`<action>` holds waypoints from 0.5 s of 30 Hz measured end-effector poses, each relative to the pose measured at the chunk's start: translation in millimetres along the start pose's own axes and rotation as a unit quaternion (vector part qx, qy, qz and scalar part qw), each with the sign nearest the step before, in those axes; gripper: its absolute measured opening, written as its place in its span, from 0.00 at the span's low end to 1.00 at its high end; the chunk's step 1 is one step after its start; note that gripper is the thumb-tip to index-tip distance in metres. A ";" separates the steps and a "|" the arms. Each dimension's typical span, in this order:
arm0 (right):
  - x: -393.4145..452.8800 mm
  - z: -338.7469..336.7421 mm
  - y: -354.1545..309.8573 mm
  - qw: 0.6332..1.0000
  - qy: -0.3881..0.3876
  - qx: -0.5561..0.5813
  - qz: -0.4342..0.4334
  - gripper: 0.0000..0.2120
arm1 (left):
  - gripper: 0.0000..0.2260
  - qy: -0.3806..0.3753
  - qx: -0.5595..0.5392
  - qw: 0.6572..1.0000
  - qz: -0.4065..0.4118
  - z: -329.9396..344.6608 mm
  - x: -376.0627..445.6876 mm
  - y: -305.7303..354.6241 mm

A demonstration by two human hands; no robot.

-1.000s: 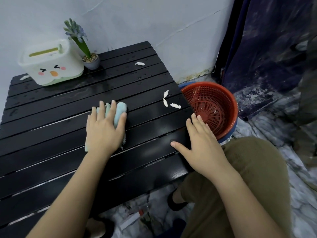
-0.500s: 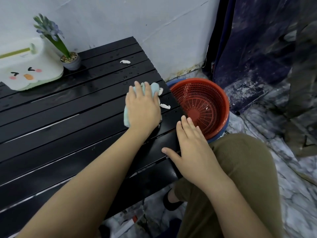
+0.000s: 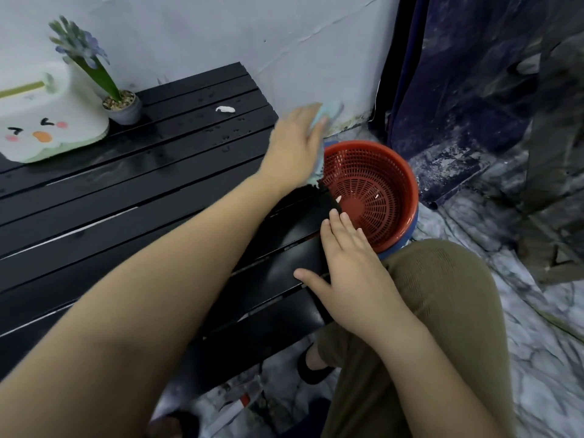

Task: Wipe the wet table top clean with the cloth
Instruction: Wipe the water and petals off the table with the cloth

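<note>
The black slatted table top (image 3: 132, 197) carries water drops on its far slats. My left hand (image 3: 295, 147), blurred with motion, presses a light blue cloth (image 3: 319, 121) flat at the table's right edge, and the cloth pokes out past the fingertips and below the palm. A white scrap (image 3: 225, 109) lies on a far slat. My right hand (image 3: 350, 263) rests flat on the near right edge of the table with its fingers straight and holds nothing.
A red perforated basket (image 3: 401, 172) sits on a blue bowl on the floor just right of the table, with small white bits inside. A white tissue box (image 3: 47, 128) and a potted hyacinth (image 3: 121, 107) stand at the back left. My knee (image 3: 442, 295) is by the corner.
My left hand swept the cloth rightward across the slats to the table's right edge. The white scraps near that edge are gone from the table. My right hand stayed at the edge.
</note>
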State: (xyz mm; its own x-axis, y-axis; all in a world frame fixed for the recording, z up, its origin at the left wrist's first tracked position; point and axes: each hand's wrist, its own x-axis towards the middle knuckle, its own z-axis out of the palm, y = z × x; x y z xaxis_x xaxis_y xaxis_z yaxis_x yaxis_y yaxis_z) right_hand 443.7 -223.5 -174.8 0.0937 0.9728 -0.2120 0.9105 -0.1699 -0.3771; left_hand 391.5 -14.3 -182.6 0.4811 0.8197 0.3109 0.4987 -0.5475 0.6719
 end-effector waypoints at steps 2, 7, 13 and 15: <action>-0.3 -1.4 0.1 1.000 -0.003 0.005 0.000 0.42 | 0.16 0.010 0.006 0.999 0.032 -33.0 -14.9 -1.7; -2.8 -3.5 -0.4 1.000 0.000 0.021 0.002 0.43 | 0.19 -0.095 0.107 0.979 0.144 -108.6 -90.8 -31.9; -10.7 -6.1 -4.4 0.999 0.006 0.014 0.042 0.45 | 0.28 -0.217 0.203 0.952 0.071 -127.6 -171.2 -59.1; -11.7 -6.7 -5.6 0.998 0.004 0.015 0.053 0.46 | 0.26 -0.211 0.234 0.946 0.078 -113.7 -174.5 -64.3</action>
State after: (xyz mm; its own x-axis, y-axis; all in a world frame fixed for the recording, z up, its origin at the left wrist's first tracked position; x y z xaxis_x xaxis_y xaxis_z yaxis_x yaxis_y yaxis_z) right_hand 440.2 -232.9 -164.2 0.1920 0.9502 -0.2455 0.8825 -0.2766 -0.3803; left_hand 193.5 -103.0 -203.7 0.7711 0.6364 0.0199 0.6145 -0.7521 0.2382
